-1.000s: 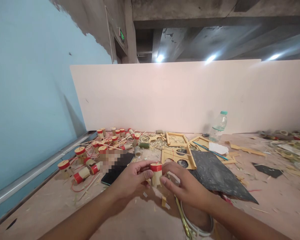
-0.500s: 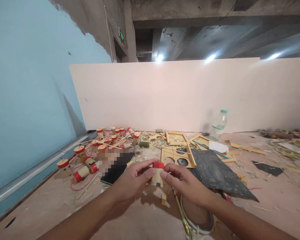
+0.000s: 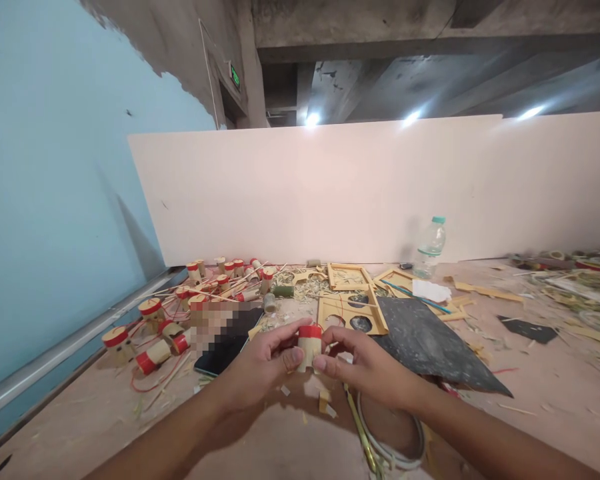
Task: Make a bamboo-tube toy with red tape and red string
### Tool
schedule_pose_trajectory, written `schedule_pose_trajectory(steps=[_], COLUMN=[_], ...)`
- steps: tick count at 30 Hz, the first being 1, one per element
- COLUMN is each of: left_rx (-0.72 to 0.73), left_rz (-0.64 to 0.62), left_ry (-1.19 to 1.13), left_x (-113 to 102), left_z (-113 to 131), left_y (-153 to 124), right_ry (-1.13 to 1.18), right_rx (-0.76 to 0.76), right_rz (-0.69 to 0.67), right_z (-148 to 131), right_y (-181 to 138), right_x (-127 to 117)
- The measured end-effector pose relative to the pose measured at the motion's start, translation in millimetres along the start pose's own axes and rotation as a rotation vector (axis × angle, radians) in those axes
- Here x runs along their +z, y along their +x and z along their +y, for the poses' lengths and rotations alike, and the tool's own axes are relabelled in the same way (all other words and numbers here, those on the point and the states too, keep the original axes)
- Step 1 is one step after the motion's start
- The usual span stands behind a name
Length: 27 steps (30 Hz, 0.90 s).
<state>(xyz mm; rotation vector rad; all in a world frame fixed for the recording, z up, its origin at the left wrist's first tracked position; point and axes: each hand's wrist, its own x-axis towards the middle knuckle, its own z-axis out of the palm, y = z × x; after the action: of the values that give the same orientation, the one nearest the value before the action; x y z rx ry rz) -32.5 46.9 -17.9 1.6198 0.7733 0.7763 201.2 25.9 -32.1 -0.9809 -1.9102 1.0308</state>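
A small bamboo cylinder with a red band round its top (image 3: 310, 343) is upright between my hands, above the near middle of the table. My left hand (image 3: 267, 357) grips its left side, thumb in front and fingers curled behind. On the other side my right hand (image 3: 357, 357) holds it with thumb and curled fingers. Lower down, the cylinder has a notch cut out of its wall. Similar red-banded bamboo cylinders (image 3: 151, 313) with sticks and red strings lie in a heap to the left. A dark phone-like slab (image 3: 225, 350) lies beside my left hand.
Beyond my hands are yellow wooden frames (image 3: 380, 320) and bamboo shavings (image 3: 307, 288). To the right lie a black sheet (image 3: 430, 347), a blue stick (image 3: 443, 308) and white paper (image 3: 430, 291). A plastic bottle (image 3: 431, 247) stands by the pale partition (image 3: 300, 193). A cable loop (image 3: 423, 447) lies in front.
The view has shifted slightly, so the scene sits a little further left. Both hands still hold the cylinder, which has turned slightly, and my right thumb has moved lower on it.
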Motion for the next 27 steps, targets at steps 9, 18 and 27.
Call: schedule_pose_trajectory(steps=[9,18,27], left_rx=[-0.005,0.000,0.050], left_rz=[0.007,-0.033,-0.013], left_ry=[0.000,0.034,0.170], left_x=[2,-3,1], left_z=[1,-7,-9], left_y=[0,-1,-4], right_ry=[-0.062,-0.132,-0.304], right_rx=[-0.058,-0.057,-0.081], right_rz=[-0.017,0.000,0.011], right_z=[6,9,8], right_y=[0,-1,-2], right_x=[-7,-6,-8])
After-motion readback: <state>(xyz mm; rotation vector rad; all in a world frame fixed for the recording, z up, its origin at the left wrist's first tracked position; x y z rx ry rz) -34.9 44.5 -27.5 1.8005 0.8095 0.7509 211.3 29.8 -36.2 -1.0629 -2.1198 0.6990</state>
